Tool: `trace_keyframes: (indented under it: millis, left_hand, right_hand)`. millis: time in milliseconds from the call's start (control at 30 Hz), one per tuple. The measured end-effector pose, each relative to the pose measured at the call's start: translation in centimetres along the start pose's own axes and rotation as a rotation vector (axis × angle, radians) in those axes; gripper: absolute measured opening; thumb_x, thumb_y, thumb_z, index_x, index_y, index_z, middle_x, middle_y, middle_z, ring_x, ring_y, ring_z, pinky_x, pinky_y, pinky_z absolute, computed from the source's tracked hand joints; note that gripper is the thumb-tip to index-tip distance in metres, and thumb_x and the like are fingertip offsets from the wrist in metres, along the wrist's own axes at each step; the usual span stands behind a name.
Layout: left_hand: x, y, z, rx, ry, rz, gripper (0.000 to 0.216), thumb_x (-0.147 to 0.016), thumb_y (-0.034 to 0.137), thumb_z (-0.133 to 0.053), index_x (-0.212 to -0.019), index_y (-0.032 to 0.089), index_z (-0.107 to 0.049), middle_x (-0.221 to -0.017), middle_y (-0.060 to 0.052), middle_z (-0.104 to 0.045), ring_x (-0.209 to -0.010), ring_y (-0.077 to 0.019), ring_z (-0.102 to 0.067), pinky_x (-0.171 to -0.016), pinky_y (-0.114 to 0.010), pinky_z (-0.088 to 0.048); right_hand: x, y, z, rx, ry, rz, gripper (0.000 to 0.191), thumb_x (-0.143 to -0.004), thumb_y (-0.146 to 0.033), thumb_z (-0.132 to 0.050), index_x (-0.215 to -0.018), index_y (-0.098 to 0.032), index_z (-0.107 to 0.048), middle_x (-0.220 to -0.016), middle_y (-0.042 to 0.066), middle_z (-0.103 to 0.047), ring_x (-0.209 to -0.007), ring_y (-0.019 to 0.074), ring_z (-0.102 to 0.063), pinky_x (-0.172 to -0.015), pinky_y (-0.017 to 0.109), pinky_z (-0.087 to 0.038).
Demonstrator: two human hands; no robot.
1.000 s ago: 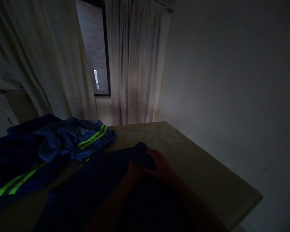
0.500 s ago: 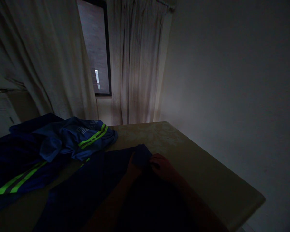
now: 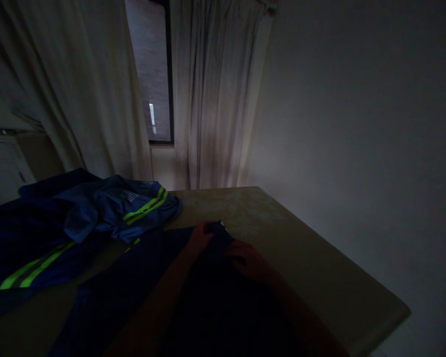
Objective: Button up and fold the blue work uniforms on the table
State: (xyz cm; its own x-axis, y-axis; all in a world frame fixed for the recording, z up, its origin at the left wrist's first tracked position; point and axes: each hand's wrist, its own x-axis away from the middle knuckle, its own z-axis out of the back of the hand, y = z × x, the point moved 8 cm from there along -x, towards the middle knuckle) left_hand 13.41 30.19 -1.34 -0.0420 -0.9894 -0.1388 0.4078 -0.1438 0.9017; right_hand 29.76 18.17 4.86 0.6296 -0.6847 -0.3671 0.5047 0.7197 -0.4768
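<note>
A dark blue garment (image 3: 141, 277) lies spread on the table (image 3: 312, 267) in front of me, in very dim light. My left hand (image 3: 199, 236) grips its far corner, where a bit of neon green trim shows. My right hand (image 3: 247, 259) rests just to the right of that corner, fingers curled onto the cloth. Both forearms reach over the dark fabric.
A heap of blue clothes with neon green stripes (image 3: 82, 218) covers the table's left side. Pale curtains (image 3: 215, 94) and a dark window (image 3: 148, 69) stand behind the table. A bare wall (image 3: 357, 124) is close on the right. The table's right edge is near.
My left hand has slid forward to the garment's far corner. The right hand has drawn back slightly, and the corner fold now lies flatter.
</note>
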Motion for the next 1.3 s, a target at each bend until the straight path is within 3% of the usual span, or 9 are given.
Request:
trace_keyframes:
  millis: [167,367,533,733,900,1033,1167,1233,1300]
  left_hand:
    - [-0.1,-0.4,1.3,-0.037,0.034,0.013,0.038,-0.087,0.017,-0.063,-0.124,0.012,-0.067,-0.113,-0.014,-0.077,-0.100,-0.0249,-0.075,-0.085,-0.036,-0.060]
    - [-0.6,2.0,1.9,-0.210,0.046,-0.141,0.024,-0.092,0.016,-0.060,-0.113,0.018,-0.070,-0.116,-0.008,-0.076,-0.108,-0.0206,-0.070,-0.100,-0.034,-0.052]
    - [-0.4,2.6,1.5,-0.462,0.041,-0.207,0.028,-0.096,0.016,-0.049,-0.113,0.016,-0.071,-0.117,-0.014,-0.073,-0.116,-0.0285,-0.064,-0.108,-0.045,-0.044]
    - [2.2,5.0,2.2,-0.667,-0.022,-0.304,0.038,-0.099,0.018,-0.042,-0.129,0.019,-0.065,-0.135,-0.013,-0.065,-0.125,-0.0271,-0.057,-0.111,-0.043,-0.041]
    - [8.0,4.9,4.4,-0.876,-0.185,-0.294,0.054,-0.097,0.026,-0.047,-0.149,0.015,-0.050,-0.155,-0.014,-0.050,-0.137,-0.0300,-0.051,-0.115,-0.046,-0.040]
    - [14.5,1.7,8.3,-0.849,-0.230,-0.193,0.062,-0.095,0.034,-0.050,-0.155,0.020,-0.044,-0.162,-0.011,-0.041,-0.144,-0.0315,-0.046,-0.117,-0.051,-0.039]
    - [22.8,-2.2,14.9,-0.654,-0.007,-0.118,0.060,-0.092,0.044,-0.054,-0.150,0.032,-0.050,-0.159,-0.003,-0.047,-0.143,-0.0309,-0.047,-0.118,-0.050,-0.041]
    - [28.2,-4.4,19.3,-0.548,0.211,0.043,0.051,-0.090,0.046,-0.061,-0.141,0.044,-0.057,-0.149,0.004,-0.059,-0.138,-0.0307,-0.052,-0.112,-0.049,-0.048]
    - [34.2,-5.7,22.1,-0.531,0.308,0.156,0.048,-0.089,0.048,-0.068,-0.136,0.039,-0.062,-0.140,-0.002,-0.064,-0.131,-0.0339,-0.056,-0.103,-0.052,-0.054]
  right_hand:
    - [-0.1,-0.1,-0.2,0.006,0.011,0.009,0.034,-0.092,-0.014,-0.056,-0.117,-0.027,-0.074,-0.118,0.006,-0.073,-0.113,0.0198,-0.066,-0.104,0.037,-0.049]
    - [-0.3,0.0,-0.9,0.000,-0.003,-0.029,0.026,-0.101,-0.033,-0.057,-0.119,-0.025,-0.074,-0.119,0.007,-0.073,-0.114,0.0207,-0.066,-0.104,0.037,-0.049]
    - [-0.5,1.2,-0.9,0.071,0.056,-0.145,0.032,-0.104,-0.038,-0.052,-0.126,-0.023,-0.071,-0.129,0.010,-0.070,-0.122,0.0230,-0.063,-0.109,0.039,-0.046]
    - [0.2,3.7,-1.0,0.300,0.078,-0.266,0.040,-0.104,-0.044,-0.050,-0.136,-0.025,-0.066,-0.148,0.010,-0.058,-0.136,0.0278,-0.053,-0.117,0.048,-0.039]
    - [1.3,5.8,-2.9,0.367,-0.073,-0.349,0.059,-0.104,-0.051,-0.046,-0.155,-0.021,-0.047,-0.162,0.015,-0.038,-0.146,0.0320,-0.041,-0.120,0.051,-0.033]
    - [1.1,6.3,-2.3,0.309,0.006,-0.394,0.059,-0.102,-0.052,-0.047,-0.153,-0.023,-0.049,-0.159,0.013,-0.045,-0.145,0.0306,-0.044,-0.120,0.050,-0.033]
    - [2.9,5.6,0.0,0.198,0.126,-0.448,0.057,-0.098,-0.050,-0.051,-0.148,-0.023,-0.053,-0.148,0.014,-0.057,-0.136,0.0306,-0.053,-0.116,0.049,-0.039]
    - [5.8,4.9,1.4,0.149,0.156,-0.491,0.057,-0.095,-0.053,-0.053,-0.144,-0.023,-0.056,-0.144,0.014,-0.060,-0.130,0.0320,-0.057,-0.114,0.050,-0.041]
    - [9.9,4.3,2.7,0.085,0.144,-0.570,0.057,-0.091,-0.056,-0.057,-0.138,-0.023,-0.060,-0.137,0.014,-0.065,-0.121,0.0329,-0.063,-0.108,0.049,-0.046]
